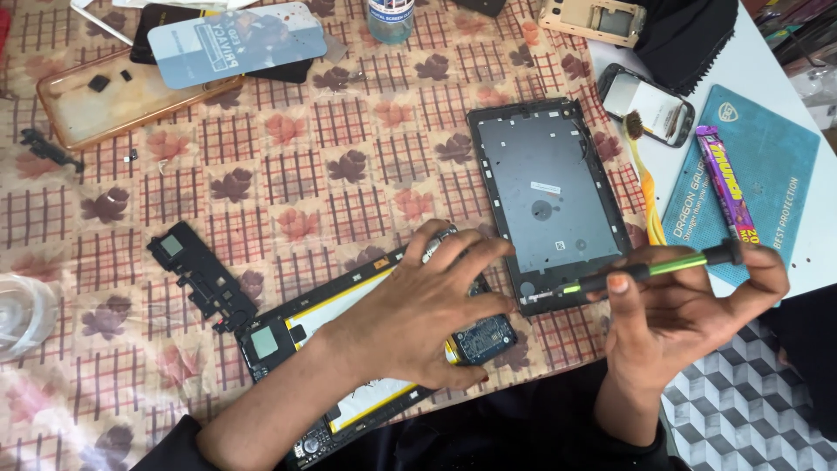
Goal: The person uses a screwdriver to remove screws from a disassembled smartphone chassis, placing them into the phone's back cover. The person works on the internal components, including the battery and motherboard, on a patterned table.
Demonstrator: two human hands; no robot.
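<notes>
Green screwdriver [649,269] pinched between right hand [689,318] fingertips [617,283].

Lots covered up or cropped in this one

The left hand [418,310] sits flat over the middle of the opened tablet body [349,366], so most of its battery and board is hidden, and its lower end runs off the bottom edge. The screwdriver [649,269] tip is too small to make out against the grey back cover [549,196]. The bottle [390,19] up top is cut off at the neck, a clear plastic thing [22,314] is clipped by the left edge, and both forearms leave frame.
</notes>
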